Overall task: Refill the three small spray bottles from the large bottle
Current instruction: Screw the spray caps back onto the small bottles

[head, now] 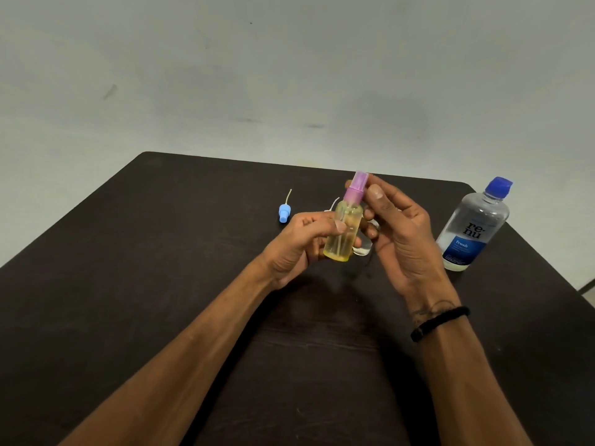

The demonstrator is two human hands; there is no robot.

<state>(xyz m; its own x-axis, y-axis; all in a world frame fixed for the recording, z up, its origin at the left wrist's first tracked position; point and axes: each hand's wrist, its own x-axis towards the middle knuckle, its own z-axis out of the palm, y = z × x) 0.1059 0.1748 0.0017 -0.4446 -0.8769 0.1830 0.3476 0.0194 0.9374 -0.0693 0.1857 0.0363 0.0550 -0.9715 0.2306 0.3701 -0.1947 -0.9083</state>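
Bottle in hand: yellow spray bottle [342, 235], held just above the table [161, 252], upright with a slight tilt, near the middle of the far half.
Left hand: left hand [301, 241] wraps the bottle's body, thumb across the front, fingers curled behind.
Right hand: right hand [397, 226] has its fingertips closed on the pink spray cap [355, 187], thumb on the near side (whether it is twisting on or off cannot be told).
Large bottle: large bottle [473, 225] stands to the right, well apart from the hands, its blue flip lid raised.
Other parts: blue spray head [284, 211] with its dip tube lies loose on the table to the left; a clear small bottle [363, 246] shows partly behind the yellow one, and a thin white tube pokes out behind the hands.
Step, as I judge it: working the cap's thread on this bottle.
Doing it well: keep the body still in the left hand and let only the right turn; hold the cap square to the neck so the thread does not cross; keep the bottle upright so liquid stays in; guide the dip tube straight.
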